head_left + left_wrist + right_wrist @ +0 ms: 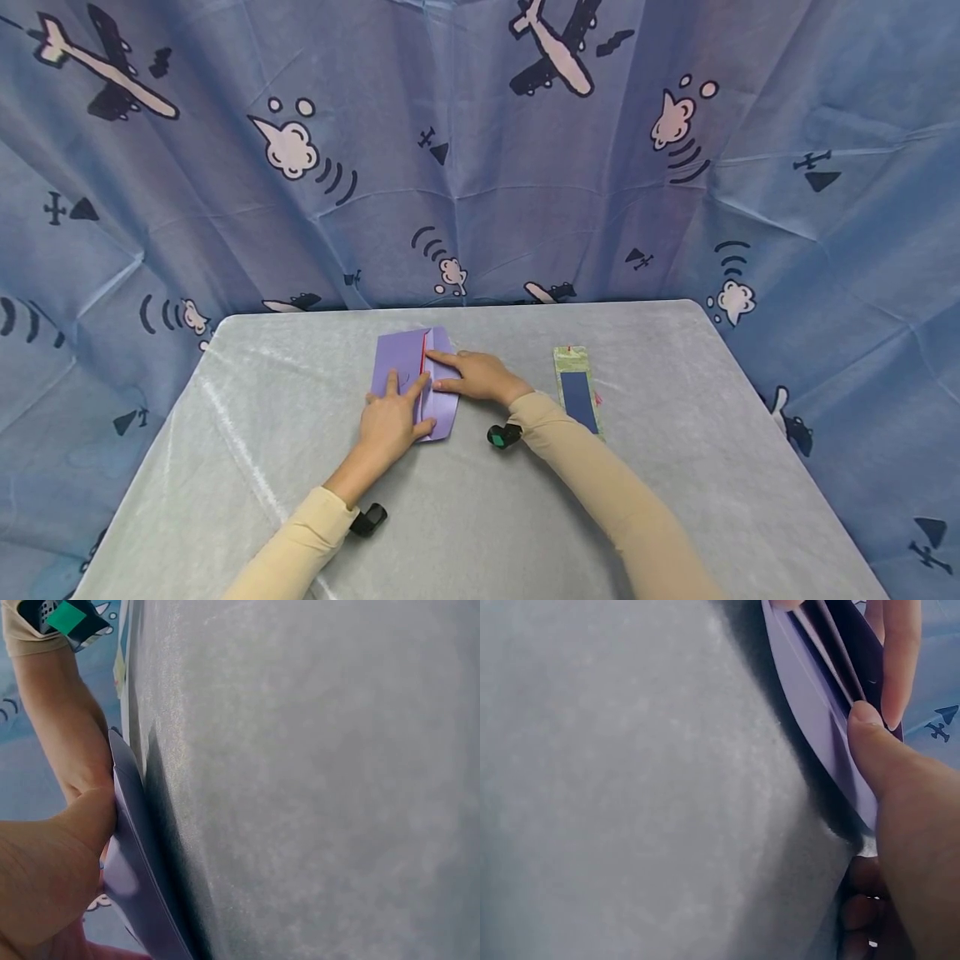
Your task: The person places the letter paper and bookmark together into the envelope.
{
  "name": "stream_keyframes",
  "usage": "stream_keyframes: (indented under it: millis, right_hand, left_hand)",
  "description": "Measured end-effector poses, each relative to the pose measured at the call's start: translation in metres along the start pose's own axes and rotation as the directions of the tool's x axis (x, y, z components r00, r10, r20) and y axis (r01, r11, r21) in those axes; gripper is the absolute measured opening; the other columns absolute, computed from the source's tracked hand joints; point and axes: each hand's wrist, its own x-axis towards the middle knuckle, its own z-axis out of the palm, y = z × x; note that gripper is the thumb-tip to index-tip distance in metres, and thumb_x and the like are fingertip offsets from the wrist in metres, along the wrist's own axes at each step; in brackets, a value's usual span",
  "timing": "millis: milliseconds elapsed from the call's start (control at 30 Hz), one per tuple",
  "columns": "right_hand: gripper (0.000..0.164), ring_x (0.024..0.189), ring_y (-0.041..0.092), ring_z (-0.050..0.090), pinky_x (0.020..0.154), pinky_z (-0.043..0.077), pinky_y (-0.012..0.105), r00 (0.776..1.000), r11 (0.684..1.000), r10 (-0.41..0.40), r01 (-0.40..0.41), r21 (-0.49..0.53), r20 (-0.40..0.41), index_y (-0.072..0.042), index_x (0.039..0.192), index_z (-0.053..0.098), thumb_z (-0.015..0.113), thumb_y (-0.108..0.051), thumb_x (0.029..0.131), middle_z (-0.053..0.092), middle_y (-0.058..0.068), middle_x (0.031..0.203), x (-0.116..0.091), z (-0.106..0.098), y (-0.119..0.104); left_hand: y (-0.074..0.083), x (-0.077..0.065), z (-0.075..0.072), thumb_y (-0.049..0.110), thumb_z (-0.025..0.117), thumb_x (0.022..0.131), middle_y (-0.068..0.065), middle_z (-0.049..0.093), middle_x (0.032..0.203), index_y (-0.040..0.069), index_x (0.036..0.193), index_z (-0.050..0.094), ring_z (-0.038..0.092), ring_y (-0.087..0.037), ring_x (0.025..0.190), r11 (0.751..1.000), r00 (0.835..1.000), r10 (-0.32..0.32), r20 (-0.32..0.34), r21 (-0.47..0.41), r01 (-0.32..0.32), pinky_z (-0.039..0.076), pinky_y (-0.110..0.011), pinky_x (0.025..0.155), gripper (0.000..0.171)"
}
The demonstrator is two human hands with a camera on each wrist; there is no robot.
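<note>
A purple envelope [392,350] lies on the table, its flap [446,412] folded out to the right. A red strip [423,354] shows along its opening. My left hand [384,421] rests on the envelope's body with fingers spread, the index fingertip near the opening and the thumb over the lower part. From the right, my right hand [482,377] touches the flap side, index finger and thumb stretched towards the opening. In the right wrist view, the right thumb [866,720] presses at the opening's edge, while the other fingers [862,900] are curled beneath the palm.
A slim card [576,392] with a green patterned border and dark blue panel lies right of the envelope, close beside the right sleeve [592,467]. Pale cloth covers the table [300,375]. Behind it hangs a blue curtain [480,167] with airplane prints.
</note>
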Motion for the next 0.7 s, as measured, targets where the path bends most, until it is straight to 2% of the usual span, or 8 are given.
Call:
stream_keyframes:
  millis: [167, 500, 700]
  right_hand:
    - [0.066, 0.11, 0.026, 0.067, 0.09, 0.052, 0.045, 1.0, 1.0, 0.008, -0.007, -0.006, 0.022, -0.039, 0.153, 0.034, 0.054, -0.059, 0.094, 0.068, 0.013, 0.124, 0.001, -0.0024, -0.0016]
    - [0.066, 0.12, 0.025, 0.063, 0.094, 0.051, 0.047, 0.999, 1.0, -0.004, 0.005, -0.008, 0.045, -0.038, 0.153, 0.034, 0.053, -0.06, 0.094, 0.064, 0.012, 0.135, 0.0015, -0.0061, -0.0047]
    - [0.065, 0.114, 0.025, 0.065, 0.091, 0.052, 0.045, 0.999, 1.0, -0.019, 0.019, 0.006, 0.035, -0.038, 0.152, 0.037, 0.055, -0.059, 0.093, 0.067, 0.013, 0.128, 0.0017, -0.0055, -0.0036]
  left_hand:
    - [0.0008, -0.0002, -0.001, 0.053, 0.076, 0.079, -0.035, 0.045, 0.145, 0.027, 0.148, 0.047, 0.058, -0.067, 0.101, 1.0, 1.0, 0.002, 0.004, 0.001, -0.002, 0.056, -0.06, 0.067, 0.079]
    - [0.0001, -0.0003, -0.0002, 0.053, 0.075, 0.08, -0.034, 0.045, 0.146, 0.027, 0.148, 0.047, 0.058, -0.067, 0.1, 1.0, 1.0, 0.005, 0.0, 0.003, -0.005, 0.056, -0.06, 0.064, 0.078]
    - [-0.0003, -0.0001, 0.0009, 0.053, 0.075, 0.079, -0.034, 0.045, 0.145, 0.027, 0.148, 0.047, 0.058, -0.067, 0.1, 1.0, 1.0, 0.006, -0.005, 0.005, -0.005, 0.056, -0.06, 0.066, 0.078]
